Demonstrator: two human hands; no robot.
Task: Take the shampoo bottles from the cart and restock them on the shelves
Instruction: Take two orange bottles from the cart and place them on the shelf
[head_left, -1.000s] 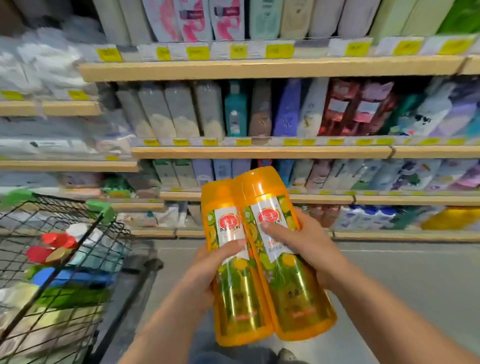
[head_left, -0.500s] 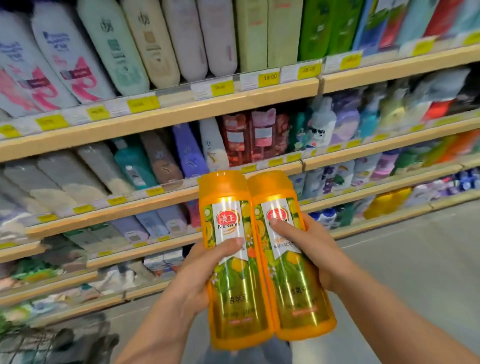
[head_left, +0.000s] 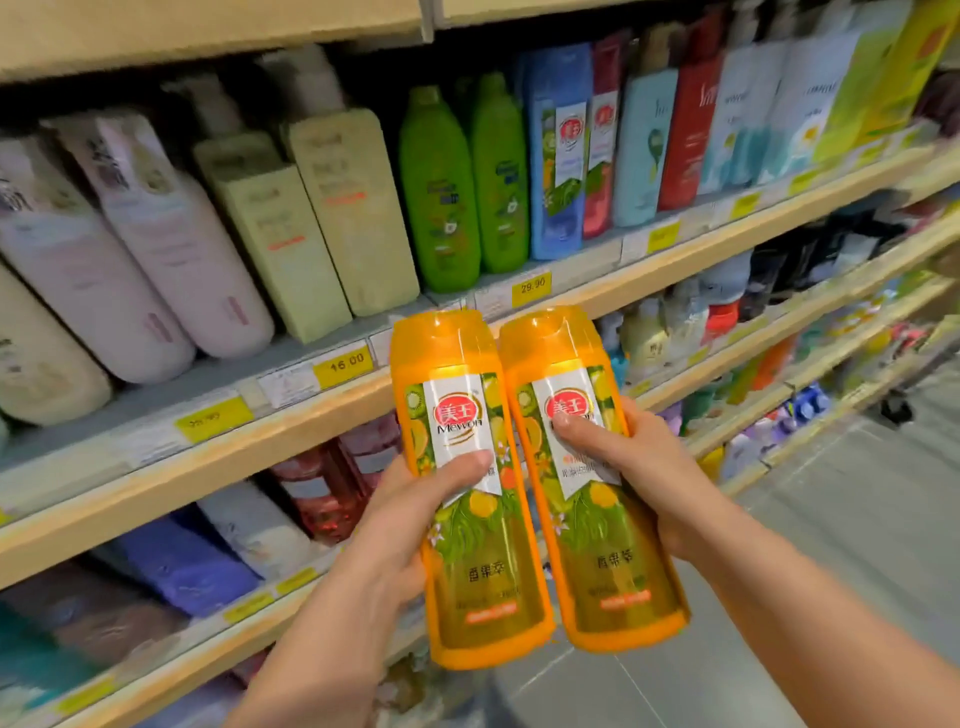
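Head view: left hand (head_left: 410, 525), right hand (head_left: 644, 478) each grip orange bottle; green bottles (head_left: 462, 182) on shelf (head_left: 260, 457) ahead.

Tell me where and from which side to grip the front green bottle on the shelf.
Grip the green bottle around its mid-body, coming straight in from the aisle. It stands upright at the shelf edge with its front face exposed, and it widens toward the base. A cream bottle and a second green bottle crowd its sides, so side approaches look blocked.
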